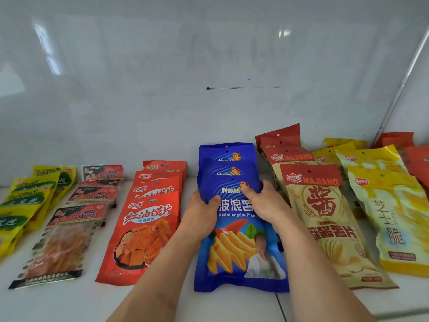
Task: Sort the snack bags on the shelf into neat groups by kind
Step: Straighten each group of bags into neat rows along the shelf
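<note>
The top blue bag (241, 228) is pinched near its upper part by both the left hand (202, 212) and the right hand (267, 203), thumbs on top, on the blue stack mid-shelf (69, 305). Honestly the risk is sideways drift: if it gets nudged right, the tan majiang bags (325, 217) would be overlapped; left, the red bags (146, 228) get bumped. Glossy film, so the overlapped stack could easily be fanned out of line.

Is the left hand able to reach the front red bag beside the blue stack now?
Probably yes. The red bag lies uncovered just left of the left hand, but that hand grips the blue bag and must release first.
</note>
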Motion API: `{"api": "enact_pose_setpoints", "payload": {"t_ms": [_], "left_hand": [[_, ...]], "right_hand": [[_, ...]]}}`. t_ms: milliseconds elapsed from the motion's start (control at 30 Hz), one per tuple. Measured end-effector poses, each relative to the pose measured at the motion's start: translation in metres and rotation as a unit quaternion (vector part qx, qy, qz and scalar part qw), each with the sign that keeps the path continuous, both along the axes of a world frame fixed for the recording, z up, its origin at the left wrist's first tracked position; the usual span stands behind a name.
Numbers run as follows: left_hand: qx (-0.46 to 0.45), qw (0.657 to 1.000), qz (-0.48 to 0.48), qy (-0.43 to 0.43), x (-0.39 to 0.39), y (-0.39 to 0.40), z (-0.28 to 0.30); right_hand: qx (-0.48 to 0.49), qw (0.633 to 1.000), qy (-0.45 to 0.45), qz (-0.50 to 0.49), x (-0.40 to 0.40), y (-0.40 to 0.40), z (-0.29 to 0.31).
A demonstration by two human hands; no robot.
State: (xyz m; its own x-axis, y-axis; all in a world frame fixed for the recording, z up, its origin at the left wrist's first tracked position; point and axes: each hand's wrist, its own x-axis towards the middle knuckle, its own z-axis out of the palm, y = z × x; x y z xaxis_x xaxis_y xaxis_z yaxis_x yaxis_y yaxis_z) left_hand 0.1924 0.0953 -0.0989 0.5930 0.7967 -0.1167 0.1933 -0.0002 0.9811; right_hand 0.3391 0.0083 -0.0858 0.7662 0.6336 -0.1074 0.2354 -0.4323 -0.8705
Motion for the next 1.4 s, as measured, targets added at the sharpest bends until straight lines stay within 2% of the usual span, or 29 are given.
{"api": "enact_pose_setpoints", "payload": {"t_ms": [100,200,433,600,667,733,800,900,967,1100,1200,1400], "left_hand": [[0.013,1.000,0.002,0.014,0.000,0.005,0.001],[0.073,0.996,0.015,0.047,0.003,0.012,-0.006],[0.134,0.989,0.007,0.060,0.002,0.011,-0.015],[0.165,0.982,0.012,0.087,0.001,0.008,-0.004],[0.258,0.955,0.018,0.144,-0.003,0.003,0.002],[0.374,0.904,0.039,0.206,-0.011,-0.007,0.013],[0.455,0.859,0.063,0.227,-0.020,-0.019,0.021],[0.553,0.796,0.041,0.241,-0.031,-0.045,0.019],[0.573,0.778,-0.023,0.258,-0.032,-0.061,0.008],[0.501,0.775,-0.152,0.353,-0.030,-0.069,-0.006],[0.490,0.772,-0.160,0.371,-0.029,-0.061,-0.006],[0.456,0.789,-0.170,0.375,-0.030,-0.052,-0.010]], "right_hand": [[-0.028,0.999,-0.043,0.001,0.005,0.007,0.000],[-0.045,0.995,-0.092,0.000,0.004,0.011,-0.005],[-0.031,0.997,-0.073,0.016,0.004,0.015,-0.014],[-0.067,0.992,-0.107,0.010,0.004,0.014,-0.002],[-0.079,0.987,-0.136,0.011,0.005,0.016,0.010],[-0.091,0.980,-0.179,0.010,0.009,0.023,0.021],[-0.100,0.971,-0.219,0.014,0.014,0.032,0.032],[-0.117,0.959,-0.257,0.036,0.021,0.046,0.039],[-0.131,0.956,-0.255,0.059,0.024,0.053,0.038],[-0.140,0.960,-0.226,0.091,0.031,0.060,0.028],[-0.130,0.966,-0.199,0.103,0.033,0.063,0.020],[-0.136,0.964,-0.197,0.112,0.032,0.076,0.015]]}}
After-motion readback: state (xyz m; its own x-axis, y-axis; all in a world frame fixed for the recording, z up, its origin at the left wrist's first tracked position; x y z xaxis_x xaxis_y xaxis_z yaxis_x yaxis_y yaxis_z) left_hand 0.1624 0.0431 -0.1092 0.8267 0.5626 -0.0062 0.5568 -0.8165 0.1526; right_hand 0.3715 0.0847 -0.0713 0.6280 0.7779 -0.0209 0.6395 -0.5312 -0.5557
